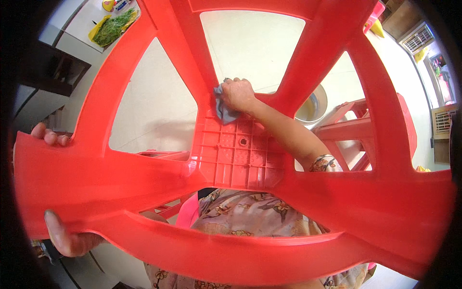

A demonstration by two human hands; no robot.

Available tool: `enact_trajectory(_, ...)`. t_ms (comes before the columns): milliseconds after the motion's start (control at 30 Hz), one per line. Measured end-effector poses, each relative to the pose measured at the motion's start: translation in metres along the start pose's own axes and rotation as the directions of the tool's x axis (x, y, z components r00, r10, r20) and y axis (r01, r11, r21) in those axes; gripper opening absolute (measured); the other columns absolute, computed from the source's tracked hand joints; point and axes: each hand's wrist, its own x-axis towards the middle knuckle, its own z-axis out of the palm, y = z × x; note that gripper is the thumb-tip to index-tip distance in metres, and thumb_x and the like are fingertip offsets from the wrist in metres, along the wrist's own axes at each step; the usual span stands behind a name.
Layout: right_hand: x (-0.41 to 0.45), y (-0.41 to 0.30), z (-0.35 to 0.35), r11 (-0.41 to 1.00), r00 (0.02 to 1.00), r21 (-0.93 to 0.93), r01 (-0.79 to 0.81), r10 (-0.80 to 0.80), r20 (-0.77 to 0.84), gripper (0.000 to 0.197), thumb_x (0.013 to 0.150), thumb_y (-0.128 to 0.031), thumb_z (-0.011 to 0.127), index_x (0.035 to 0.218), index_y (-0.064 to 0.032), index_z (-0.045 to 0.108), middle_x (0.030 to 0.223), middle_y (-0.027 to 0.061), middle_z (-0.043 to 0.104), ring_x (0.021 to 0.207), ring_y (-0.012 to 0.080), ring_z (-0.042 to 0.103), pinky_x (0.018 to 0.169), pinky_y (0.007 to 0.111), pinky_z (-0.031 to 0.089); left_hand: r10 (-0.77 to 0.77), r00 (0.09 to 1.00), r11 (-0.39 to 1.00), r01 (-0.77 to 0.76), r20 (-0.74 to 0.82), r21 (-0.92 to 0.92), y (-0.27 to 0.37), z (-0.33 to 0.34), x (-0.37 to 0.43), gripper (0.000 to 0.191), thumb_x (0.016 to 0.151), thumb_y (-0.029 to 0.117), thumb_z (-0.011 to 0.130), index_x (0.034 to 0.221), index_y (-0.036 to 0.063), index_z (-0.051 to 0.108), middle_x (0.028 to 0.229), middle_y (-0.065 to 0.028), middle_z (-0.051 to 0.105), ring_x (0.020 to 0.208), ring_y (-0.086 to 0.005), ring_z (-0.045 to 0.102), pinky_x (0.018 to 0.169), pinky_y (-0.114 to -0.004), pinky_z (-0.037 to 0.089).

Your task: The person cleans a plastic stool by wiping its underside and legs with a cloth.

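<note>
A red plastic stool (231, 263) fills most of the view, its legs towards the camera, so the ribbed underside of its seat shows in the middle. My left hand (68, 231) grips one leg at the far left, thumb on the near face and fingertips over the far edge. Through the frame reaches my right arm, and my right hand (237, 94) is closed on a grey-blue cloth (225, 110). The cloth lies against the inner corner where a leg meets the seat. Parts of both hands are hidden.
A round metal basin (319, 103) with liquid stands on the floor behind the stool. Beside it lies another red plastic stool (346, 130). Green leafy stalks (114, 28) rest on a yellow bag at the upper left. A dark furniture piece (54, 67) stands at left.
</note>
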Motion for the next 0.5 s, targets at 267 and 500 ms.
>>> enact_trajectory(267, -0.042, 0.04, -0.032, 0.985, 0.994, -0.175, 0.005, 0.013, 0.106, 0.02, 0.084, -0.025, 0.059, 0.092, -0.0097, 0.069, 0.105, 0.0075, 0.069, 0.092, 0.028, 0.067, 0.077, 0.045, 0.052, -0.043, 0.999, 0.999, 0.043, -0.002, -0.027, 0.003, -0.006, -0.003, 0.044, 0.104, 0.039, 0.042, 0.122, 0.0014, 0.055, 0.117, -0.0161, 0.058, 0.104, -0.0289, 0.06, 0.096, -0.042, 0.047)
enact_trajectory(500, -0.022, 0.034, -0.019, 0.976, 0.989, -0.183, 0.117, -0.097, 0.114, 0.018, 0.083, -0.022, 0.058, 0.087, -0.0078, 0.068, 0.095, 0.012, 0.07, 0.088, 0.0285, 0.068, 0.075, 0.043, 0.053, -0.104, 0.994, 0.993, 0.102, -0.04, -0.056, 0.005, -0.018, -0.009, 0.045, 0.104, 0.04, 0.041, 0.125, 0.003, 0.053, 0.12, -0.0158, 0.058, 0.108, -0.0299, 0.058, 0.099, -0.044, 0.044)
